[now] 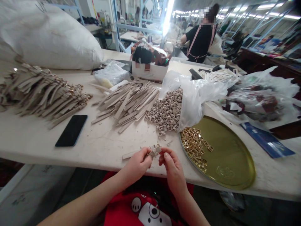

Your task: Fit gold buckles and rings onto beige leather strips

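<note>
My left hand (138,162) pinches a beige strap (131,154) near its end, where a small metal buckle (155,148) sits. My right hand (170,163) is closed with its fingertips pressed on the same buckle end. Both hands hover at the table's near edge. Just beyond them lies a heap of small beige loops (166,110) spilling from a clear plastic bag (199,94). To the right, gold buckles (194,145) lie in a round gold tray (230,157). A pile of loose beige straps (130,102) lies behind the hands.
A black phone (71,130) lies at the left front. A larger heap of finished straps (39,92) and a big white sack (47,34) fill the far left. A white box (149,70), plastic bags (258,94) and a blue packet (266,139) lie around. A person in black (202,37) stands behind.
</note>
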A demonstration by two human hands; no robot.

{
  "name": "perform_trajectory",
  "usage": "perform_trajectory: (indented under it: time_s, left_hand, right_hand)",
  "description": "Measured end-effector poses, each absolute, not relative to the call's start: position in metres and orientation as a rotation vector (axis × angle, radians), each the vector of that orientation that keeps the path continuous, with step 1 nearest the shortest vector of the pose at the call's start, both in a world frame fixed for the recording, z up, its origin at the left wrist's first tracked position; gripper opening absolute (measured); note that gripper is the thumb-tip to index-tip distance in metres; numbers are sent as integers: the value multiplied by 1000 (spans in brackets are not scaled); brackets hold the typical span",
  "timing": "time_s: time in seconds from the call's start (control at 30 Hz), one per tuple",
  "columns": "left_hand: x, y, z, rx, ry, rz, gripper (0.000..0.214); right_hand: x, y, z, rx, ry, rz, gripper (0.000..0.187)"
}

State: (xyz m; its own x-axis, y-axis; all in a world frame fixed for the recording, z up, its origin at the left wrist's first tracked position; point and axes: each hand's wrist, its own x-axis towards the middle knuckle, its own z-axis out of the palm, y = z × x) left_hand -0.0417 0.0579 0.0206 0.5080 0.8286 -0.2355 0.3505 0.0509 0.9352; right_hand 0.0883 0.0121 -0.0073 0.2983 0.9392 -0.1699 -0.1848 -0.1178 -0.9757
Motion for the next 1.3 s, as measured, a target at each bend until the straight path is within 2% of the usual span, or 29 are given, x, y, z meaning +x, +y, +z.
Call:
perform_trajectory:
  time_s: [0.17, 0.3, 0.37, 0.5, 0.67, 0.8, 0.9, 1.1, 1.3]
  left_hand:
    - [-42, 54, 14, 1518, 1038, 471, 13]
    - [-47, 51, 11, 1446, 1022, 491, 28]
    - [-49, 50, 13, 1438, 1004, 499, 24]
    - [-51, 48, 19, 1437, 972, 502, 21]
    - [-56, 41, 26, 1466, 1007, 468, 23]
    - [-62, 37, 27, 1580, 1131, 400, 25]
    - [-64, 35, 26, 1652, 1199, 387, 24]
    - [-70, 29, 26, 1571, 1125, 338, 24]
    - [-75, 26, 30, 1383, 1000, 293, 24]
  right_hand:
    - [89, 17, -4, -1363, -827, 1206, 19]
    - [85, 12, -6, -1373, -802, 1245, 19]
    - [84, 7, -6, -1317, -812, 1263, 20]
    - [83, -3, -8, -1147, -739, 1288, 37]
    - [80, -9, -7, -1120, -618, 1503, 18]
    - [80, -12, -4, -984, -492, 1823, 25]
    - [79, -15, -1, -958, -427, 1898, 20]
    - [77, -20, 0, -964, -418, 1798, 23]
    - [74, -15, -7, -1188, -611, 1387, 26]
